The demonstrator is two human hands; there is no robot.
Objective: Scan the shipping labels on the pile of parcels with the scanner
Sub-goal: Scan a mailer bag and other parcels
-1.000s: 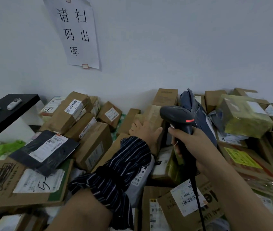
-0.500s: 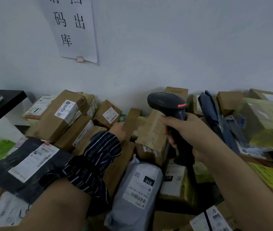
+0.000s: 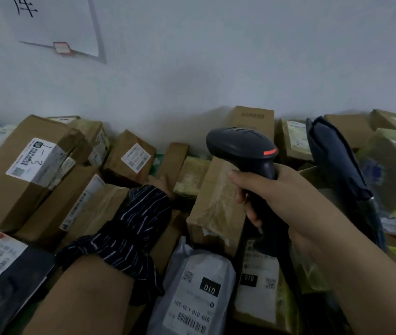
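My right hand point(image 3: 271, 197) grips the handle of the black scanner point(image 3: 242, 148), whose head with an orange stripe points left over the pile. A striped sleeve covers my left wrist, and my left hand point(image 3: 162, 183) reaches deep into the pile against a narrow upright cardboard box point(image 3: 174, 158); its fingers are mostly hidden. A taped brown parcel point(image 3: 216, 201) stands just left of the scanner. In front lie a grey mailer bag point(image 3: 199, 286) with a barcode label and a box with a white label point(image 3: 259, 281).
Brown boxes with labels point(image 3: 35, 160) fill the left side. A dark blue soft parcel point(image 3: 337, 165) and a yellow-green wrapped box point(image 3: 395, 170) lie to the right. A black mailer point(image 3: 1, 274) is at lower left. A paper notice point(image 3: 54, 22) hangs on the wall behind.
The view has moved closer and to the right. My left hand has pushed further back into the pile, toward the narrow box. The scanner stays in my right hand, raised a little.
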